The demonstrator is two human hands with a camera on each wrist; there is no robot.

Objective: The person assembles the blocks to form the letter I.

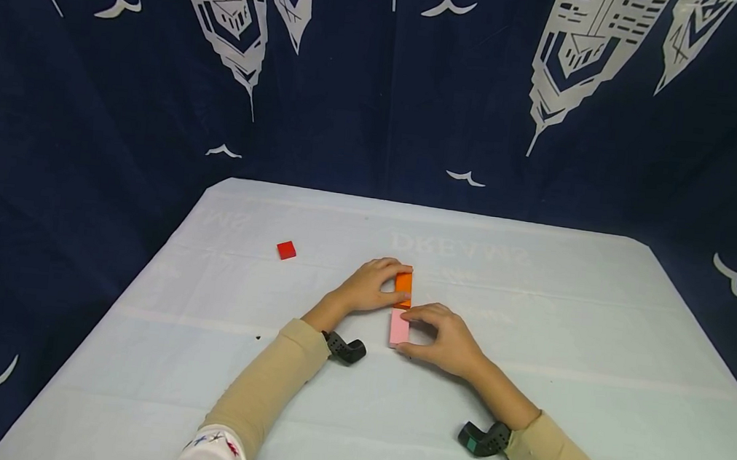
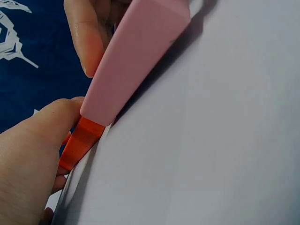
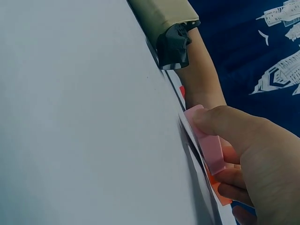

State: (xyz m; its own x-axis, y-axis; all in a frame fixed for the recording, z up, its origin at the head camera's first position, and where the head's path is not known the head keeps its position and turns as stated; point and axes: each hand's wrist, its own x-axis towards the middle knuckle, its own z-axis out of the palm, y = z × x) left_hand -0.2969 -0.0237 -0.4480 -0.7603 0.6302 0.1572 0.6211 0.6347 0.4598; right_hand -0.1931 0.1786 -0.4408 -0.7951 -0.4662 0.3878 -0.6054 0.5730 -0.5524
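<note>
Near the middle of the white table, an orange block (image 1: 404,283) and a pink block (image 1: 398,330) lie end to end in one line, the orange one farther away. My left hand (image 1: 366,286) grips the orange block, thumb by its near end and fingers at its far end. With thumb and fingers at opposite ends, my right hand (image 1: 446,340) pinches the pink block. In the left wrist view the pink block (image 2: 133,61) partly covers the orange block (image 2: 82,144). The right wrist view has the right thumb on the pink block's (image 3: 210,147) near end.
A small red block (image 1: 286,250) lies alone toward the back left of the table (image 1: 563,335). Dark wrist devices (image 1: 346,349) sit at both cuffs. A navy curtain (image 1: 367,98) with white city prints hangs behind the table.
</note>
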